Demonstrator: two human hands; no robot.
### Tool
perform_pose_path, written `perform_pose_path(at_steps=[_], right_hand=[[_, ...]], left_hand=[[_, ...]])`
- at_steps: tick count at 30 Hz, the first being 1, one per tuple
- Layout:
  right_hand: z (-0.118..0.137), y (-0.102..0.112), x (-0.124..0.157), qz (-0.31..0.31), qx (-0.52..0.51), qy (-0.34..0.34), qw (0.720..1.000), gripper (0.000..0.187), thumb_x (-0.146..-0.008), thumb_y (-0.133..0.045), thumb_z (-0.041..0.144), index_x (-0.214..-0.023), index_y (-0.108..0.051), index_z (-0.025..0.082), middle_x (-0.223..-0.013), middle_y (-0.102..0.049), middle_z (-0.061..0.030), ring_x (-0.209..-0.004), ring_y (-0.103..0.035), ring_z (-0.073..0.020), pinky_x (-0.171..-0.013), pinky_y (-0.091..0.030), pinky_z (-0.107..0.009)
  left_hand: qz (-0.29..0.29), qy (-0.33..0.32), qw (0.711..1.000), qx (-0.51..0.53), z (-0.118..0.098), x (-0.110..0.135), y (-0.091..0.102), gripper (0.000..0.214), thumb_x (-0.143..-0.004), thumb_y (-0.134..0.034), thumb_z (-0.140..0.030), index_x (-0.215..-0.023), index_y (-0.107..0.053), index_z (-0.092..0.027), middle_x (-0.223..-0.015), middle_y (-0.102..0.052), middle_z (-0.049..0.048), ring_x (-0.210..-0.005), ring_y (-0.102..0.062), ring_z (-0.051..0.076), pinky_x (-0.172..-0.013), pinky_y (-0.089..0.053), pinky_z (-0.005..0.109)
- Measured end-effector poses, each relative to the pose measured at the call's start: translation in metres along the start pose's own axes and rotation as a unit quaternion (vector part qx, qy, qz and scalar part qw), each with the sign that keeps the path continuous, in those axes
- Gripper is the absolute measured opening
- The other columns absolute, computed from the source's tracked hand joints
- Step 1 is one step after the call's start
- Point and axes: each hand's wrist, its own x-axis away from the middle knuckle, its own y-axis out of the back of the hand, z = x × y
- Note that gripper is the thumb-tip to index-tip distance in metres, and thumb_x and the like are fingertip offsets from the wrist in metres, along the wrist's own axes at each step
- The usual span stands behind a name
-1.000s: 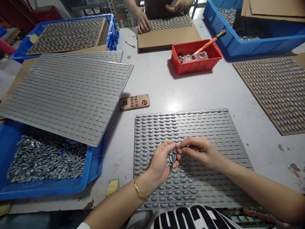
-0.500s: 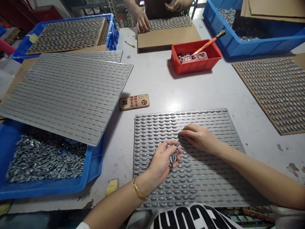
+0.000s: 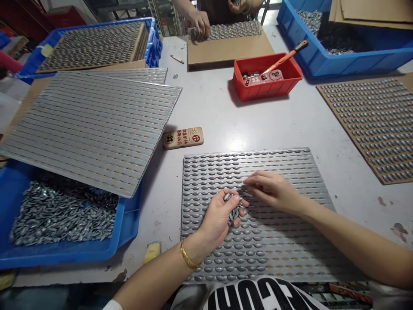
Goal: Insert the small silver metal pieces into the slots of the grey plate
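Note:
My left hand (image 3: 217, 217) is curled palm up around several small grey, spindle-shaped metal pieces (image 3: 235, 211), just above the board. Close beside it, my right hand (image 3: 274, 189) hovers low over the board with its fingers stretched out and a little apart; nothing shows between them. Under both hands lies the grey slotted board (image 3: 290, 241). Rows of the same grey pieces (image 3: 196, 189) fill its left part and run along its far edge, while slots show bare to the right. My hands hide some of the middle rows.
Left, slotted boards (image 3: 97, 125) overhang a blue bin (image 3: 125, 228) of loose pieces. A phone-shaped case (image 3: 183, 137) lies beyond my board. Farther off are a red tray (image 3: 267, 88), a blue bin (image 3: 361, 64) and a filled board (image 3: 371, 125). Across the table, a co-worker's hand (image 3: 200, 23) touches another board.
My right hand has lifted slightly off the board and its fingertips have parted. My left hand stays nearly in place, with its pieces more exposed. The co-worker's hand has shifted right.

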Motion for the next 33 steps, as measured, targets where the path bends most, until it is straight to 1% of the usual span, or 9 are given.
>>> perform_pose_path(at_steps=[3, 6, 12, 17, 19, 24, 26, 30, 33], right_hand=[[0.022, 0.0, 0.001, 0.042, -0.14, -0.059, 0.987, 0.015, -0.094, -0.052, 0.023, -0.102, -0.065, 0.02, -0.087, -0.067, -0.0049, -0.074, -0.061, -0.0137, -0.061, -0.048, -0.024], [0.033, -0.003, 0.001, 0.051, -0.202, -0.092, 0.974, 0.013, -0.093, -0.054, 0.021, -0.099, -0.065, 0.02, -0.085, -0.067, -0.0031, -0.074, -0.062, -0.0128, -0.062, -0.049, -0.023], [0.036, -0.009, 0.004, 0.025, -0.18, -0.084, 0.98, 0.01, -0.09, -0.055, 0.016, -0.093, -0.063, 0.02, -0.085, -0.065, -0.0024, -0.073, -0.06, -0.0126, -0.063, -0.048, -0.024], [0.037, -0.009, 0.005, 0.04, -0.109, -0.041, 0.992, 0.033, -0.085, -0.05, 0.005, -0.112, -0.06, 0.021, -0.092, -0.062, -0.0043, -0.08, -0.057, -0.0143, -0.064, -0.046, -0.026], [0.033, -0.006, 0.006, 0.049, -0.108, -0.041, 0.992, 0.036, -0.085, -0.049, 0.006, -0.115, -0.061, 0.023, -0.091, -0.061, -0.0042, -0.079, -0.057, -0.0147, -0.064, -0.046, -0.026], [0.008, 0.003, 0.006, 0.013, -0.21, -0.168, 0.963, 0.01, -0.088, -0.057, 0.025, -0.093, -0.063, 0.019, -0.079, -0.061, -0.0021, -0.067, -0.056, -0.0129, -0.056, -0.047, -0.024], [-0.003, 0.004, 0.005, -0.008, -0.231, -0.207, 0.951, 0.015, -0.086, -0.061, 0.033, -0.087, -0.061, 0.018, -0.073, -0.061, -0.0007, -0.06, -0.054, -0.0116, -0.052, -0.046, -0.023], [-0.014, 0.001, -0.001, -0.043, -0.149, -0.189, 0.97, 0.014, -0.085, -0.061, 0.031, -0.081, -0.063, 0.018, -0.07, -0.061, 0.0, -0.06, -0.053, -0.0113, -0.053, -0.044, -0.023], [-0.014, -0.003, -0.007, -0.063, -0.093, -0.155, 0.982, 0.011, -0.086, -0.058, 0.027, -0.088, -0.065, 0.018, -0.074, -0.063, -0.0008, -0.061, -0.054, -0.0118, -0.056, -0.044, -0.024]], left_hand=[[0.006, 0.001, 1.0, -0.008, 0.0, 0.001, 0.0, 0.023, -0.085, -0.063, -0.036, -0.09, -0.05, -0.019, -0.076, -0.063, 0.0029, -0.058, -0.052, 0.009, -0.042, -0.03, 0.016], [-0.003, 0.001, 1.0, -0.01, 0.0, 0.001, 0.0, 0.024, -0.084, -0.065, -0.038, -0.086, -0.052, -0.018, -0.071, -0.059, 0.0003, -0.055, -0.048, 0.007, -0.041, -0.028, 0.016], [-0.031, -0.02, 0.999, -0.009, 0.003, -0.001, 0.003, 0.025, -0.077, -0.073, -0.035, -0.079, -0.057, -0.015, -0.071, -0.057, 0.0008, -0.057, -0.045, 0.006, -0.042, -0.027, 0.015], [-0.016, -0.031, 0.999, -0.013, 0.0, 0.0, 0.001, 0.025, -0.083, -0.066, -0.038, -0.084, -0.064, -0.013, -0.077, -0.058, 0.0036, -0.06, -0.047, 0.008, -0.042, -0.028, 0.017], [-0.015, -0.017, 1.0, -0.002, -0.002, 0.001, 0.0, 0.027, -0.084, -0.063, -0.039, -0.09, -0.066, -0.013, -0.079, -0.059, 0.0043, -0.06, -0.048, 0.008, -0.043, -0.028, 0.017], [-0.048, 0.011, 0.999, 0.02, -0.006, 0.003, 0.0, 0.028, -0.083, -0.057, -0.032, -0.101, -0.066, -0.013, -0.081, -0.062, 0.0067, -0.061, -0.053, 0.011, -0.043, -0.031, 0.019], [-0.047, 0.017, 0.998, 0.022, -0.006, 0.004, 0.0, 0.027, -0.081, -0.058, -0.029, -0.103, -0.064, -0.014, -0.079, -0.062, 0.0056, -0.06, -0.053, 0.011, -0.043, -0.03, 0.019], [-0.044, 0.026, 0.999, 0.014, -0.005, 0.003, -0.001, 0.022, -0.079, -0.062, -0.026, -0.099, -0.056, -0.019, -0.078, -0.064, 0.0032, -0.059, -0.053, 0.01, -0.043, -0.03, 0.018], [-0.036, 0.022, 0.999, -0.004, -0.004, 0.003, -0.002, 0.018, -0.081, -0.063, -0.027, -0.094, -0.054, -0.018, -0.078, -0.063, 0.003, -0.06, -0.051, 0.009, -0.044, -0.03, 0.018]])
